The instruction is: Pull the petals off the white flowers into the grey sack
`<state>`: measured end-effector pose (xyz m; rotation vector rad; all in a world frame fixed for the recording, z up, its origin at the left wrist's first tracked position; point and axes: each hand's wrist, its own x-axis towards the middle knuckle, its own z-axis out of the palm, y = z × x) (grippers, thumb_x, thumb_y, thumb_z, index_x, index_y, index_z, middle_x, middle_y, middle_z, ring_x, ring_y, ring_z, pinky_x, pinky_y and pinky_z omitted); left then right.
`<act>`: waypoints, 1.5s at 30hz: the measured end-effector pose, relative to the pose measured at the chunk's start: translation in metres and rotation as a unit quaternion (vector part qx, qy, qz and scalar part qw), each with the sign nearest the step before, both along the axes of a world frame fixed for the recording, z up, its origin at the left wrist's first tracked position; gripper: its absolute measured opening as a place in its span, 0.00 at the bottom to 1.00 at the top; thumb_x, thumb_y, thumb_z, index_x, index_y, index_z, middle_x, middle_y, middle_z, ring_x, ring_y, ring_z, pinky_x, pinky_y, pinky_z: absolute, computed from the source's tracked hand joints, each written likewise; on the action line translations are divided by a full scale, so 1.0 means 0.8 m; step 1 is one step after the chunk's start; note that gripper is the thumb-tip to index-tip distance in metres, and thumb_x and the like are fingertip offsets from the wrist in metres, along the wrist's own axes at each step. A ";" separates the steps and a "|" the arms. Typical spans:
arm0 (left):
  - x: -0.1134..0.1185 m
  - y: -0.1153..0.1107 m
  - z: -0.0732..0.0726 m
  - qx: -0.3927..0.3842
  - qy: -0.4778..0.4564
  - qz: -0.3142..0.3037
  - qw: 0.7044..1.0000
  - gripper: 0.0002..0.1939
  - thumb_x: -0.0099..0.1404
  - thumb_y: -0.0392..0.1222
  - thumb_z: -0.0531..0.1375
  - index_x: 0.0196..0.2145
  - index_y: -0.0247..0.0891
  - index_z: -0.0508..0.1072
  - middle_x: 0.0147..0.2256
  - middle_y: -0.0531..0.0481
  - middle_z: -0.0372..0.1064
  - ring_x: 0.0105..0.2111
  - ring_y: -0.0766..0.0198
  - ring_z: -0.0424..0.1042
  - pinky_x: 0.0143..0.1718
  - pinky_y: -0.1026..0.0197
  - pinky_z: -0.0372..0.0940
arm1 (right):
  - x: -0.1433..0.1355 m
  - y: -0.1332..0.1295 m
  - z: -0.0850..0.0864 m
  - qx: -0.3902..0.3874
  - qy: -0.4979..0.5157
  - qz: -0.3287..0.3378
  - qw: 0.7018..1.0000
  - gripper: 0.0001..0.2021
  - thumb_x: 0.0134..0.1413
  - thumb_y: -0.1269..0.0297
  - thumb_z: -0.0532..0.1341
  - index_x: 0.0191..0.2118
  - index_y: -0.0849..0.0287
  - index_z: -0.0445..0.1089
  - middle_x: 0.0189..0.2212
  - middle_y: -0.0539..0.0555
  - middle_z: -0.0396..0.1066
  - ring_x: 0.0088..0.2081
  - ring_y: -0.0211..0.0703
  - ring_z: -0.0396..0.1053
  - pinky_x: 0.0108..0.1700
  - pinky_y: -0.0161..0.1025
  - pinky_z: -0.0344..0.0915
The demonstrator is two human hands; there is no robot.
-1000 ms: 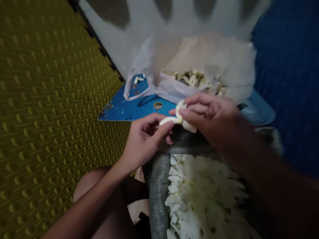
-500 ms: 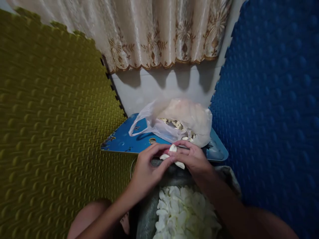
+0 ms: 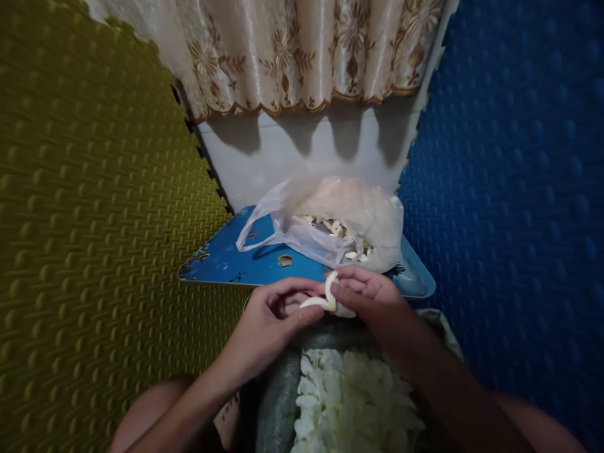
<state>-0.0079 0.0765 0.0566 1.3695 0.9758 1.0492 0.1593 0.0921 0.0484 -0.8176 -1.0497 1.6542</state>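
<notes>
Both my hands meet over a grey-green bundle, fingers curled around a small white flower with thick petals (image 3: pixel 331 289). My left hand (image 3: pixel 271 318) pinches a petal lying sideways between thumb and fingers. My right hand (image 3: pixel 375 302) grips an upright petal, its thumb pressed against it. Parts of the flower are hidden behind the fingers. Below the hands is a dense heap of white petals (image 3: pixel 349 402), bordered by the grey-green plastic-like wrap (image 3: pixel 278 393). Just beyond my hands lies a translucent white plastic bag (image 3: pixel 368 214), with several small cream-white pieces (image 3: pixel 335 228) showing in its opening.
The bag rests on a blue printed tabletop (image 3: pixel 217 264) with a small hole near its front. Yellow textured foam mats (image 3: pixel 104 220) rise on the left, and blue ones (image 3: pixel 509 207) on the right. A beige embroidered curtain (image 3: pixel 302 63) hangs in front of the pale wall (image 3: pixel 302 145).
The petals between my hands have shifted: one now stands upright at the right fingers and another lies flat at the left thumb. My hands are slightly farther apart. The view has tilted slightly.
</notes>
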 end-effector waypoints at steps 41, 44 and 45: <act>0.009 0.039 -0.008 -0.163 -0.149 -0.084 0.972 0.08 0.54 0.39 0.63 0.29 0.32 0.69 0.21 0.53 0.67 0.19 0.73 0.64 0.21 0.70 0.60 | 0.013 0.014 -0.007 0.097 -0.088 0.029 0.991 0.35 0.35 0.76 0.70 0.53 0.52 0.63 0.20 0.43 0.67 0.20 0.32 0.66 0.19 0.26 0.63; 0.020 0.037 -0.006 -0.159 -0.138 -0.064 0.976 0.11 0.49 0.39 0.66 0.27 0.34 0.68 0.20 0.56 0.66 0.18 0.73 0.63 0.20 0.70 0.58 | 0.016 0.015 -0.008 0.064 -0.011 0.093 0.994 0.39 0.30 0.73 0.72 0.54 0.54 0.60 0.21 0.46 0.71 0.20 0.36 0.67 0.15 0.27 0.63; 0.023 0.038 -0.005 -0.154 -0.136 -0.062 0.977 0.12 0.47 0.39 0.67 0.28 0.34 0.68 0.19 0.56 0.66 0.18 0.73 0.63 0.20 0.70 0.58 | 0.018 0.015 -0.008 0.062 0.012 0.107 0.992 0.40 0.32 0.71 0.72 0.55 0.54 0.59 0.23 0.48 0.72 0.21 0.38 0.69 0.15 0.28 0.65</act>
